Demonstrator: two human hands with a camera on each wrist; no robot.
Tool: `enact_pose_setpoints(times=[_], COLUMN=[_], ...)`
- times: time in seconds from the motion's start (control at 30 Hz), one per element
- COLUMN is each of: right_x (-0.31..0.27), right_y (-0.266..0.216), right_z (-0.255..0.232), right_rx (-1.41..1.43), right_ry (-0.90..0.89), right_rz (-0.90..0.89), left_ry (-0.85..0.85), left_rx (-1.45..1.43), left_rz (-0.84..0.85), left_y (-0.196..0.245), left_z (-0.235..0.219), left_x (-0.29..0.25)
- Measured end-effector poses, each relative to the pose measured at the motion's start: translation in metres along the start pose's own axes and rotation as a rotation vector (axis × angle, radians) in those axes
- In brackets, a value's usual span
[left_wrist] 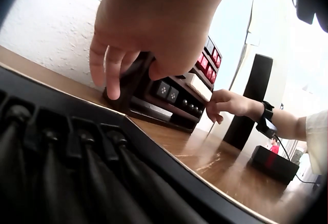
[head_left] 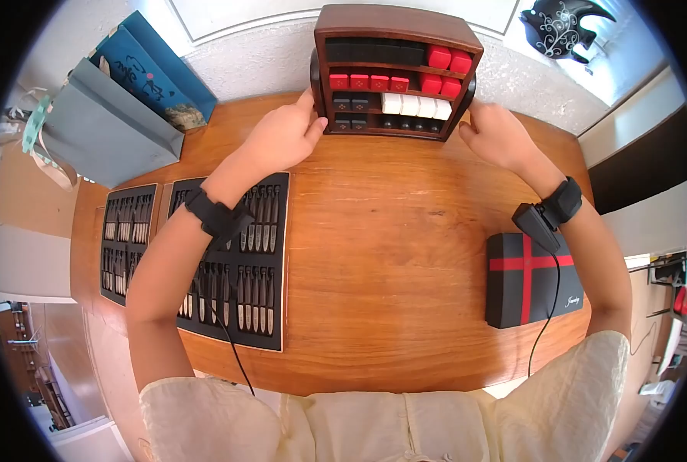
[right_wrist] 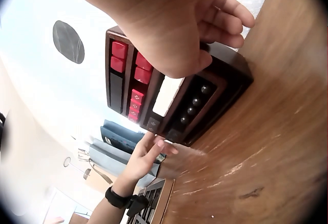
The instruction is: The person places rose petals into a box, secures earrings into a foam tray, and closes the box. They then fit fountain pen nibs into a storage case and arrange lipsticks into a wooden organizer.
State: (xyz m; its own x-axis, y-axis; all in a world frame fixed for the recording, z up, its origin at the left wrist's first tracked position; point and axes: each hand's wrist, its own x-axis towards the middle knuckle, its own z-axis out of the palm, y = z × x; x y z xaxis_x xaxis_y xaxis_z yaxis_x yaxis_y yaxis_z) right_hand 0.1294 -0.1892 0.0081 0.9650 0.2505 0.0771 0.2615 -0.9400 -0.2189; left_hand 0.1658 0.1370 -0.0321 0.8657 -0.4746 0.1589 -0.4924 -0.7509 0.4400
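Note:
A dark wooden shelf (head_left: pixel 397 21) with curved black side pieces stands against the wall at the table's back. Red boxes (head_left: pixel 439 56), white boxes (head_left: pixel 415 105), small dark boxes with dot patterns (left_wrist: pixel 168 91) and black round knobs (right_wrist: pixel 196 102) fill its tiers. At its lower left side is my left hand (head_left: pixel 282 138), thumb by the front edge, fingers extending down along the side. My right hand (head_left: pixel 501 135) is at the opposite side. In the right wrist view its fingers (right_wrist: pixel 225 21) are loosely bent beside the shelf, the thumb overlapping its front edge.
Two black trays of slim metal-tipped tools (head_left: pixel 259 296) lie at the left of the wooden table (head_left: pixel 374 254). Blue and grey paper bags (head_left: pixel 120 123) stand behind them. A black box with red ribbon (head_left: pixel 513 296) sits at the right. Cables hang from both wrist cameras.

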Motion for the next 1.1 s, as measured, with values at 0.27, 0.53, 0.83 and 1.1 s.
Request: enact_pose_setpoints(times=[0.27, 0.53, 0.83, 1.1], right_x=[0.004, 0.001, 0.000, 0.002], right_y=[0.004, 0.000, -0.002, 0.002], right_z=[0.004, 0.004, 0.000, 0.004], right_rx=[-0.022, -0.033, -0.013, -0.047], right_ry=[0.018, 0.080, 0.044, 0.009], right_rz=[-0.018, -0.009, -0.020, 0.005], left_ry=[0.004, 0.021, -0.002, -0.039], left_rx=[0.017, 0.022, -0.028, -0.085], left_rz=[0.035, -0.010, 0.002, -0.043], left_y=[0.000, 0.002, 0.002, -0.006], left_z=[0.003, 0.007, 0.008, 0.014], left_x=[0.003, -0.001, -0.001, 0.005])
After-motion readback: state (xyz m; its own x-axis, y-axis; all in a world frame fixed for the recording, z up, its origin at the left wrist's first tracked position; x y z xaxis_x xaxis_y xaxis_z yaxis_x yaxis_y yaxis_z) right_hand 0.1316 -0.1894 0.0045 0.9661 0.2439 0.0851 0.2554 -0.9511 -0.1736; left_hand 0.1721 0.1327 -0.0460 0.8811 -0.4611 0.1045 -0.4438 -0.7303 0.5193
